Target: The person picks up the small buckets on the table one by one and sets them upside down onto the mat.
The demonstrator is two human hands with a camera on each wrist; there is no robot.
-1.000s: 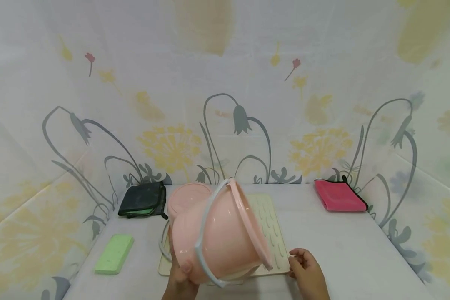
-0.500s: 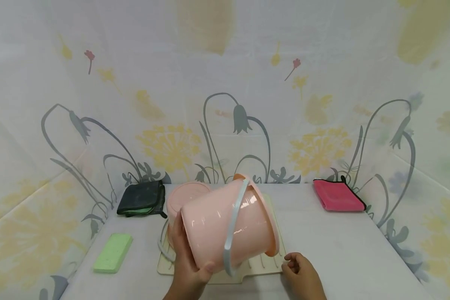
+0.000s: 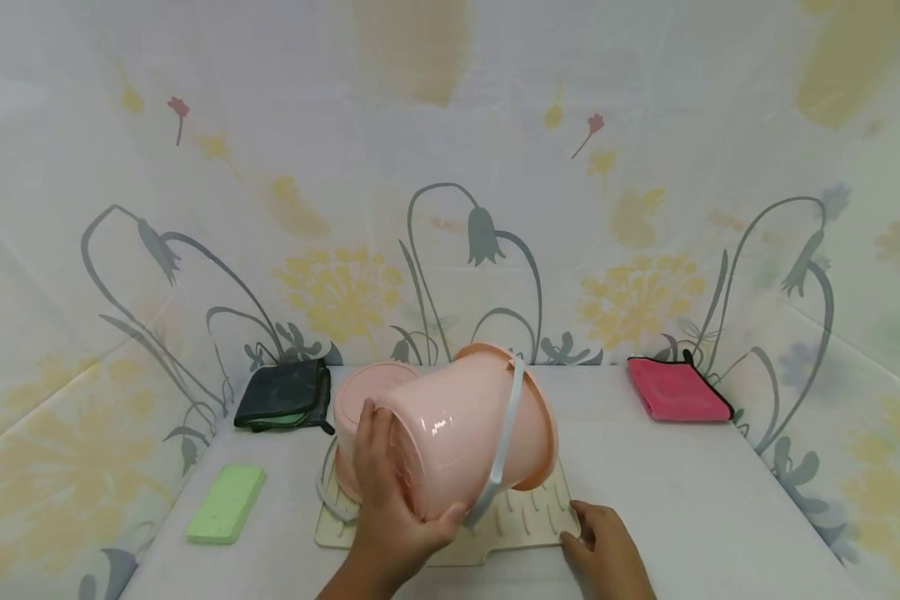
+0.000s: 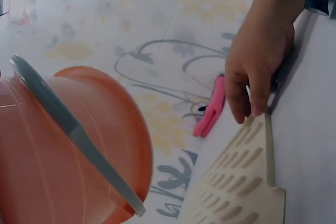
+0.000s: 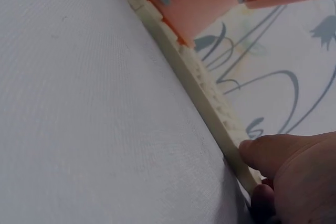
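Note:
A pink bucket (image 3: 465,442) with a grey handle is tipped on its side in the head view, mouth pointing right and away. My left hand (image 3: 393,525) grips it by the base, fingers spread over the bottom and thumb along the lower side. Beneath it lies a cream draining board (image 3: 528,515) with raised oblong ridges. My right hand (image 3: 607,546) pinches the board's near right corner between thumb and fingers; the right wrist view shows the thumb (image 5: 268,153) on its edge. Another pink bucket (image 3: 367,387) stands upside down on the board's left part, partly hidden by the first.
At the left lies a light green sponge-like block (image 3: 227,504), with a folded dark cloth (image 3: 285,396) behind it. A folded pink cloth (image 3: 678,392) is at the back right. A flowered curtain (image 3: 450,167) encloses the white table (image 3: 705,500) at the back and sides.
The held bucket has turned, so its base now faces me more, and my left hand has come round onto the bottom. My right hand has closed on the board's corner.

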